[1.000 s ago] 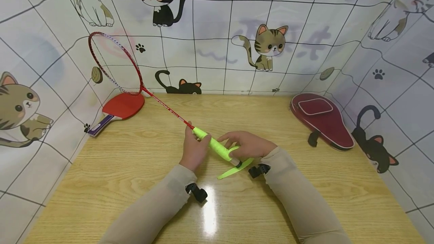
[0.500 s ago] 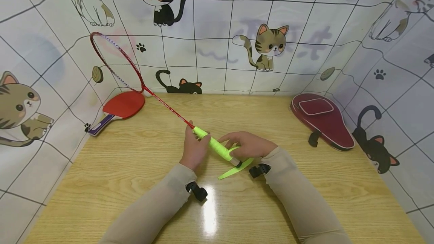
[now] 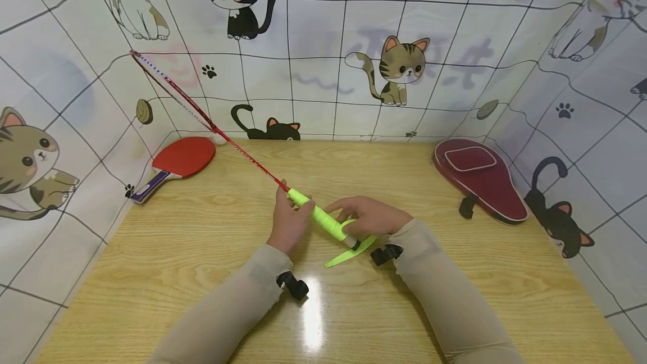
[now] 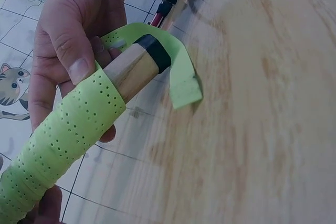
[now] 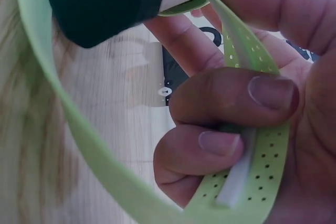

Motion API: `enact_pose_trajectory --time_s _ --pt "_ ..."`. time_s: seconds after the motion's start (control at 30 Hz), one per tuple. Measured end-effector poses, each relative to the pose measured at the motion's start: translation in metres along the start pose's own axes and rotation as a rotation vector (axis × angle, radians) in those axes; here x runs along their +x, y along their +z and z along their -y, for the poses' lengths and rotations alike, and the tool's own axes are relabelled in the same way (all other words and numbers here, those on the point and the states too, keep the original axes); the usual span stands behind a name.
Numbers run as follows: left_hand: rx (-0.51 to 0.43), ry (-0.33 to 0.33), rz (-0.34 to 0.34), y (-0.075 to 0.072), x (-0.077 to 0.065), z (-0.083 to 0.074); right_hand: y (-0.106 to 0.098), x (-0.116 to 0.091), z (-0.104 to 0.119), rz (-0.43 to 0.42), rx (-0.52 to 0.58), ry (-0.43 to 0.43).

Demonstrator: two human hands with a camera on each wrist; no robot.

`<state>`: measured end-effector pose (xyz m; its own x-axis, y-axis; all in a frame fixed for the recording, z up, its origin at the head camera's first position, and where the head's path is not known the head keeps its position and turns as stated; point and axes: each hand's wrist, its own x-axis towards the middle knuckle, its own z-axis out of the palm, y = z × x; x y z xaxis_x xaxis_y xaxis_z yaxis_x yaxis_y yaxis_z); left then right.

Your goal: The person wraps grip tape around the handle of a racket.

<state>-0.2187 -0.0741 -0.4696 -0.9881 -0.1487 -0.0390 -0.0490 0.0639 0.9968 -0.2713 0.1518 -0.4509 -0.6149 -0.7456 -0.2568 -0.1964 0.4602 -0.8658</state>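
A red badminton racket (image 3: 247,157) slants up to the left, its head nearly edge-on in the head view. Lime-green perforated overgrip tape (image 4: 68,124) wraps most of its handle. Bare wood (image 4: 128,74) and a dark end cap (image 5: 100,9) show at the butt. My left hand (image 3: 290,221) grips the upper handle, thumb across the wrapped tape. At the lower end my right hand (image 3: 376,215) has its thumb at the tape's edge, and its curled fingers (image 5: 231,95) hold the loose strip. The strip's free tail (image 3: 349,254) loops past the butt, near the table.
On the wooden table (image 3: 202,251), a red table tennis bat (image 3: 186,156) lies at the back left, with a small white round thing (image 3: 219,139) behind it. A dark red bat case (image 3: 475,178) lies at the right. Cat-printed cloth walls (image 3: 318,83) enclose the back and sides.
The racket has rolled about its shaft, so its head has gone from an open oval to nearly edge-on. Both hands stay in about the same place.
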Motion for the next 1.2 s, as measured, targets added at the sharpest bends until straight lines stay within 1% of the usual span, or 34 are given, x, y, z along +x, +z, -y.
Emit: enact_pose_trajectory --time_s 0.2,0.33,0.57,0.77,1.03,1.2 --pt "0.063 -0.018 -0.009 -0.0023 -0.0012 -0.0002 0.0006 0.0006 0.0007 -0.016 -0.054 -0.02" --pt "0.054 -0.024 -0.004 -0.0026 -0.0016 0.0 0.0004 0.0004 0.0005 -0.013 -0.066 -0.018" --pt "0.03 -0.023 -0.014 -0.002 -0.0026 -0.0024 -0.0001 -0.0024 0.0029 0.015 0.012 0.004" --pt "0.004 -0.012 -0.013 -0.0014 -0.003 -0.0035 -0.0002 -0.0022 0.0022 0.018 -0.002 0.013" --pt "0.091 -0.001 -0.025 -0.0037 -0.0052 -0.0039 0.0 -0.0019 0.0011 0.009 0.001 0.003" --pt "0.076 -0.001 -0.022 -0.0034 -0.0039 -0.0038 0.0003 -0.0009 0.0005 -0.009 -0.047 -0.018"
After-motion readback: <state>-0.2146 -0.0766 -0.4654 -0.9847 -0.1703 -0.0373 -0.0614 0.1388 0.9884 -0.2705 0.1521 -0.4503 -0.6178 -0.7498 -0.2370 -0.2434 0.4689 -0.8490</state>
